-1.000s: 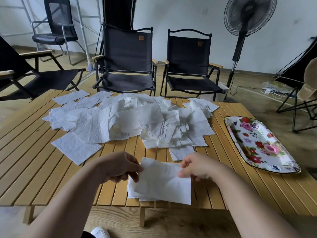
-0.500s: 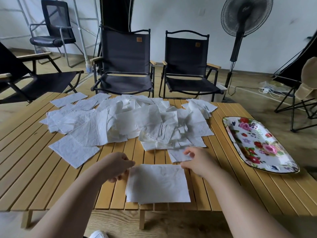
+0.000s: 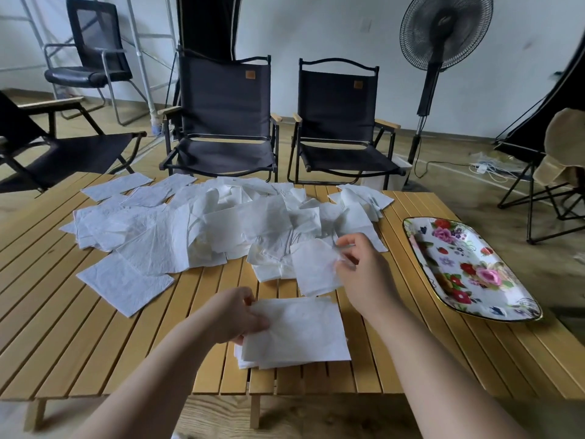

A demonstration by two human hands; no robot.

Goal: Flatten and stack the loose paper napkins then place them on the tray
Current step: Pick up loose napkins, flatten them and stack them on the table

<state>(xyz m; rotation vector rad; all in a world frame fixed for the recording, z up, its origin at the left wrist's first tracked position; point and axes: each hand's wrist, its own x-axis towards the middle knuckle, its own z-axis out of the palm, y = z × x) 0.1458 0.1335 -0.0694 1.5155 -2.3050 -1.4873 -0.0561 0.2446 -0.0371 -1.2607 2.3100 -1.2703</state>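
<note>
Stack: a small pile of flattened white napkins (image 3: 297, 332) lies at the near edge of the table, edges roughly lined up, the lower sheets peeking out at the left.
Left hand: the left hand (image 3: 232, 315) grips the stack's left edge, thumb on the top sheet and fingers curled beside it; whether they reach under the paper is hard to tell.
Single napkin: one white sheet (image 3: 316, 267) hangs just beyond the stack, its lower corner near the stack's far edge.
Right hand: the right hand (image 3: 364, 270) pinches that sheet by its right edge, fingers bent round the paper.
Loose pile: crumpled and overlapping napkins (image 3: 221, 223) spread across the far half of the table, with one flat sheet lying out at the near left.
Tray: a floral oval tray (image 3: 468, 267) sits on the table's right side, apart from the napkins.
Table: slatted wood (image 3: 63, 327).
Beyond: two black folding chairs (image 3: 224, 122) and a standing fan (image 3: 444, 30).
</note>
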